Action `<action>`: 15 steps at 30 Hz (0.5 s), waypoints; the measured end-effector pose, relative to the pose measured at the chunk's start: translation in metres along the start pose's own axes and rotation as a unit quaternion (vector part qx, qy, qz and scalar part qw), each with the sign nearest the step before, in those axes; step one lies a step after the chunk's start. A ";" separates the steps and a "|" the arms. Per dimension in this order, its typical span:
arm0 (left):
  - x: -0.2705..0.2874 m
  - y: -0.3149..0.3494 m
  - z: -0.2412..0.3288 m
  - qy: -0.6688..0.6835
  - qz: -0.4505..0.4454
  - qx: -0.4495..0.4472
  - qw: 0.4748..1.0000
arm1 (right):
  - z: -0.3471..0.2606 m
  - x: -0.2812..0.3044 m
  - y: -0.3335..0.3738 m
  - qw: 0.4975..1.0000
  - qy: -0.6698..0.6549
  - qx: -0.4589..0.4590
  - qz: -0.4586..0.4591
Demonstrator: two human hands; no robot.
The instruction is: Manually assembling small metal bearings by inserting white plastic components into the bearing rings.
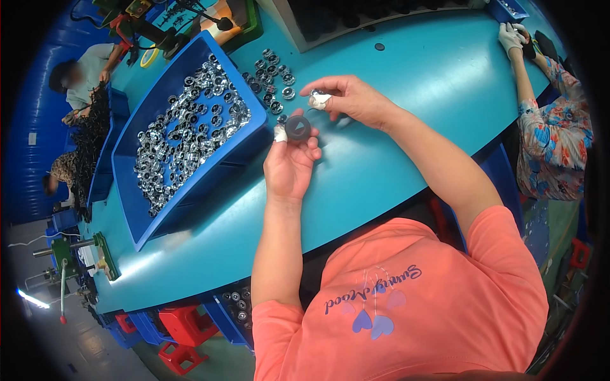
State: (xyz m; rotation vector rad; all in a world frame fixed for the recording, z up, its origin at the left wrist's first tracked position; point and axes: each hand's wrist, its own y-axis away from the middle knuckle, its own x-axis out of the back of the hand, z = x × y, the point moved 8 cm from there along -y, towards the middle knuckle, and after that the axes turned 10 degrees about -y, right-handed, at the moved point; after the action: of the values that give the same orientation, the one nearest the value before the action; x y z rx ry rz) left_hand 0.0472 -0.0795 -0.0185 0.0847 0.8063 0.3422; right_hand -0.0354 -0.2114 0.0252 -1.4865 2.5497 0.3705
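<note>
Bright light makes pale shiny patches on the counter [419, 82]. A white light strip [33, 299] glows lower left. Edges bend; corners are black.

Red stools [180, 320] stand on green floor [222, 363] beside a teal table [419, 95] — blue wall [30, 168] beyond.

1 left hand [290, 166] and 1 black disc [297, 128] at 12 o'clock; 1 right hand [361, 101] at 1; 1 yellow tape roll [145, 64] at 10.

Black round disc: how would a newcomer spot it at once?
Over the teal table, right of the big blue plastic bin, is the left hand. It holds the black round disc, darker and larger-looking than the small shiny round parts nearby.
</note>
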 end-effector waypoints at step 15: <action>0.001 0.000 0.002 -0.018 0.017 -0.022 0.999 | 0.009 -0.002 -0.001 0.999 -0.020 0.020 -0.029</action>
State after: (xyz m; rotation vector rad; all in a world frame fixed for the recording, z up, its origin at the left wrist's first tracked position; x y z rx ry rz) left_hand 0.0492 -0.0792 -0.0173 0.0638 0.7625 0.3889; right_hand -0.0330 -0.2078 0.0169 -1.5196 2.4616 0.3356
